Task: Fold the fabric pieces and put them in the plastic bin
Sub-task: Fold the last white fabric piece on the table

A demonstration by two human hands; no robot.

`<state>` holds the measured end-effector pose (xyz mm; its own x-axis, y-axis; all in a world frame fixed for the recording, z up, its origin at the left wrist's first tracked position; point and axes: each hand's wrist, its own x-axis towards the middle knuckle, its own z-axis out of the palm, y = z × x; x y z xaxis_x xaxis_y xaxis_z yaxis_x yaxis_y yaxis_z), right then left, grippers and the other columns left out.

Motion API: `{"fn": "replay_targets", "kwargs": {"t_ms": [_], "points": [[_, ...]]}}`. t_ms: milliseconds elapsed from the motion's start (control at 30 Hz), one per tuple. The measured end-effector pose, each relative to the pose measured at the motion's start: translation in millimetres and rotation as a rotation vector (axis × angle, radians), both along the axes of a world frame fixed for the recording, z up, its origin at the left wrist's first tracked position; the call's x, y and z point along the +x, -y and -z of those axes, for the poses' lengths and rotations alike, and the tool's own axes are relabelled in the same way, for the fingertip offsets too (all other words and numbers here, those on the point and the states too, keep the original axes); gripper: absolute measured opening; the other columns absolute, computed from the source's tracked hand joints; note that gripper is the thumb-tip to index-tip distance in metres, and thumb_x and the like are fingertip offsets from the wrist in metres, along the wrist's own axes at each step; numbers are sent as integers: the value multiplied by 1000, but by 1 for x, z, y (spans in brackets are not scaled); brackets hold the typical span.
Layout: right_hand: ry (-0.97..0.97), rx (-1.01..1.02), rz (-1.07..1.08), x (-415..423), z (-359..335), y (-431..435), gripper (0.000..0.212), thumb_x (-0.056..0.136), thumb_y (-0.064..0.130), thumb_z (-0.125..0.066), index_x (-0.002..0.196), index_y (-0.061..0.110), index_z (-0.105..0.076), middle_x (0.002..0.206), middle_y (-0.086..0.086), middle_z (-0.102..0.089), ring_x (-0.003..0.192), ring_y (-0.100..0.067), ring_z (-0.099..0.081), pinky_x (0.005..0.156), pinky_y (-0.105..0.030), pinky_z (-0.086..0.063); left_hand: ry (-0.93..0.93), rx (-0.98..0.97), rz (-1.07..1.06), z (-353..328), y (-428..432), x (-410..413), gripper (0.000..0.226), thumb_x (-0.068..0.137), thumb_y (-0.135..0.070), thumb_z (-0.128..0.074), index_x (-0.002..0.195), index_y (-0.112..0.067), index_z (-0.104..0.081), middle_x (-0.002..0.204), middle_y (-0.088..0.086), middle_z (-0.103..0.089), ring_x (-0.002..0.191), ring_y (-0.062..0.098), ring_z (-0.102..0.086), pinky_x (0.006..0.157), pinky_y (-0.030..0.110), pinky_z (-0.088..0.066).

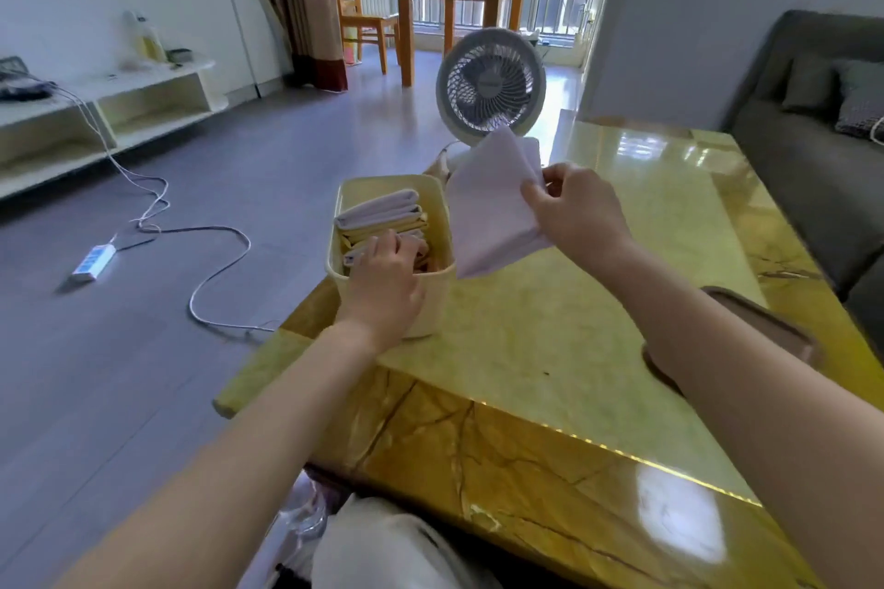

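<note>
Table edge (550,427) nearest; left hand (382,285) presses folded pieces (378,211) in bin (388,183); right hand (576,211) pinches lilac fabric (488,210) beside rim.

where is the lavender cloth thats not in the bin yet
In the head view, the lavender cloth is held up in the right hand, just right of the plastic bin and above the yellow table, with the white fan behind it.
</note>
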<state>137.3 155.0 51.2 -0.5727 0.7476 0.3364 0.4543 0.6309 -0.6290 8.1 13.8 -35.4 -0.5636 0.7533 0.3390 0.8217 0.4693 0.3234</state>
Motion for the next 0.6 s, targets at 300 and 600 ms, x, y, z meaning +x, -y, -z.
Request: {"fn": "replay_targets", "kwargs": {"t_ms": [300, 600], "points": [[-158, -184, -86, -127, -10, -4, 27, 93, 26, -48, 72, 12, -58, 69, -3, -56, 71, -22, -52, 69, -31, -38, 27, -194, -197, -13, -4, -89, 42, 93, -22, -45, 135, -15, -41, 134, 8, -43, 122, 28, -37, 98, 36, -34], [-111, -245, -115, -184, 17, -25, 27, 93, 23, -47, 75, 9, -62, 79, -12, -58, 78, -25, -53, 71, -34, -40, 130, -425, -91, 0, -7, -112, 38, 97, -25, -31, 124, -22, -57, 125, 9, -57, 116, 30, -38, 96, 39, -32]]}}
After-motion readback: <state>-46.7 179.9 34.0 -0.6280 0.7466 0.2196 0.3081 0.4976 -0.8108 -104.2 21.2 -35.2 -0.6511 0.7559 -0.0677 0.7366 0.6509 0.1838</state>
